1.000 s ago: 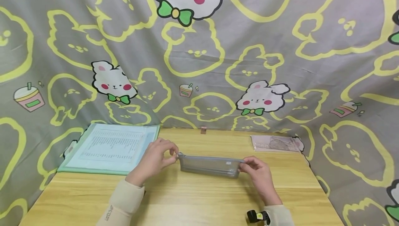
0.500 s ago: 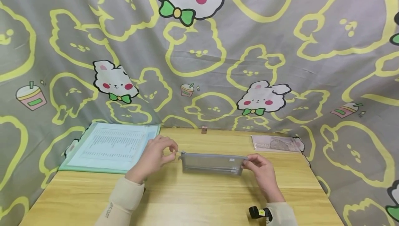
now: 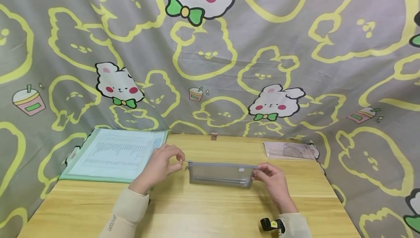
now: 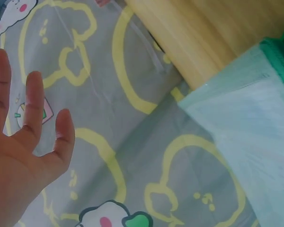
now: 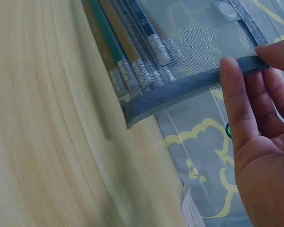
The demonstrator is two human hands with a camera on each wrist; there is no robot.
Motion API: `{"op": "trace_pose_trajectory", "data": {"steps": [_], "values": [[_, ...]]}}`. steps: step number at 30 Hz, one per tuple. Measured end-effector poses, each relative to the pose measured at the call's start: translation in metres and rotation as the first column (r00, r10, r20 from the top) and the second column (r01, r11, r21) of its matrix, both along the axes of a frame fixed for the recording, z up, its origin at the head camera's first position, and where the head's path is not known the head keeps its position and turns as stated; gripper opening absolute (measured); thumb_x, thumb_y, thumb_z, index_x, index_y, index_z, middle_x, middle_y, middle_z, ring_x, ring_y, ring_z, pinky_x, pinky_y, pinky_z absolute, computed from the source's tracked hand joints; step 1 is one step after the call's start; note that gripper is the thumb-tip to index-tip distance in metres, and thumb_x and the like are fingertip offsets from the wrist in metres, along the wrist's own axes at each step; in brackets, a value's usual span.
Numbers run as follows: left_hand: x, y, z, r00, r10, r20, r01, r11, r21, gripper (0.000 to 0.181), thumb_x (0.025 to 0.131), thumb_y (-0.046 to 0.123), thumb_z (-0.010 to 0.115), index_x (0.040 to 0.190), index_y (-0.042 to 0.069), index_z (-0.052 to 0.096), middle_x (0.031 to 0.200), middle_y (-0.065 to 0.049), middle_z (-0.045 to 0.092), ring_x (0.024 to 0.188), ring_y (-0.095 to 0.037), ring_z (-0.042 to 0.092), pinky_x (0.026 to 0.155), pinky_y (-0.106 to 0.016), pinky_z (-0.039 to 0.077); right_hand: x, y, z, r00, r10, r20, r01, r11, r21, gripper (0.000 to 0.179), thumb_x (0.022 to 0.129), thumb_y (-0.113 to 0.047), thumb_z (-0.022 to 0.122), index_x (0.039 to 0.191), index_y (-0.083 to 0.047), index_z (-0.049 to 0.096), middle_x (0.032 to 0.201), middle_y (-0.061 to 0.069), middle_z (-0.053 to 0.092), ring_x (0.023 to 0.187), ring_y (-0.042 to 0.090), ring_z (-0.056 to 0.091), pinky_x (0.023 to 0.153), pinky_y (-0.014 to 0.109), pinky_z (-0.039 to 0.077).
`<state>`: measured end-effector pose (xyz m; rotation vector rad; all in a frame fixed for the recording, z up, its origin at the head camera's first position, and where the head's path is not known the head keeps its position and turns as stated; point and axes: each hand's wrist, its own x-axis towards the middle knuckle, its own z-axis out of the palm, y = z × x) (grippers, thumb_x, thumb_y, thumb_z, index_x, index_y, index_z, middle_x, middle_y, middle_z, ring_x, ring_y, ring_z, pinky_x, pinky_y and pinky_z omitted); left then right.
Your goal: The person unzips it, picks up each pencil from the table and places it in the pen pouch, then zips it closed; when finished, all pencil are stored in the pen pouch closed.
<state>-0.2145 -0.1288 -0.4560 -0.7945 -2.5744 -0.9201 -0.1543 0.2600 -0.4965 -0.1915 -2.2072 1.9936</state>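
Note:
A grey mesh zip pencil case (image 3: pixel 216 174) hangs between my two hands close over the wooden table. Pencils (image 5: pixel 157 49) with erasers show through its mesh in the right wrist view, lying along the bottom. At the case's upper left end, the thumb and forefinger of my left hand (image 3: pixel 160 167) pinch the thin zipper pull (image 3: pixel 186 161). My right hand (image 3: pixel 273 183) grips the upper right corner between thumb and fingers. The zipper runs straight along the top edge. In the left wrist view, my left hand (image 4: pixel 19 161) shows only some fingers; the pinch is out of frame.
A light green folder (image 3: pixel 70 172) with a printed sheet lies at the back left, beside my left forearm. At the back right is a flat, pinkish packet (image 3: pixel 273 150). A patterned curtain (image 3: pixel 210 63) encloses the table's back and sides. A small brown tab (image 3: pixel 214 136) sits at the rear edge.
My left hand has drawn slightly away from the case's left end, so the pull now stretches between fingers and case. The case rose a little, then shifted slightly left. My right hand keeps its corner.

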Motion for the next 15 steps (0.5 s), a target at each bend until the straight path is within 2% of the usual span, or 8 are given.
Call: {"op": "trace_pose_trajectory", "data": {"steps": [5,10,15], "values": [[0.0001,-0.0013,-0.0009,0.999,-0.002,0.045,0.003,1.000,-0.017,0.020,0.085,0.012,0.080,0.089,0.028,0.069,0.086,0.023,0.064,0.095,-0.012,0.061,0.083,-0.037,0.039,-0.0016,-0.0019,-0.0003,0.999,-0.008,0.032,0.007,1.000,0.020,0.013,0.092,0.007,0.071,0.103,0.014,0.067,0.084,0.002,0.074,0.074,0.015,0.073,0.073,0.032,0.064],[-0.0003,-0.0027,-0.0021,0.998,0.011,0.067,-0.008,0.999,-0.039,0.019,0.086,0.010,0.077,0.087,0.027,0.069,0.083,0.022,0.065,0.092,-0.017,0.065,0.082,-0.040,0.044,-0.0043,-0.0032,-0.0006,0.994,0.018,0.111,-0.021,1.000,0.023,0.013,0.093,0.003,0.072,0.103,0.011,0.068,0.085,0.004,0.076,0.075,0.015,0.073,0.071,0.031,0.064],[-0.0020,-0.0029,-0.0084,0.989,0.011,0.146,0.001,0.997,-0.083,0.018,0.088,0.009,0.075,0.089,0.026,0.071,0.084,0.021,0.068,0.089,-0.022,0.068,0.082,-0.041,0.047,-0.0039,-0.0034,-0.0017,0.983,0.011,0.183,-0.021,0.998,0.053,0.016,0.093,0.001,0.073,0.106,0.009,0.069,0.088,0.008,0.077,0.074,0.016,0.071,0.070,0.030,0.063]]}}
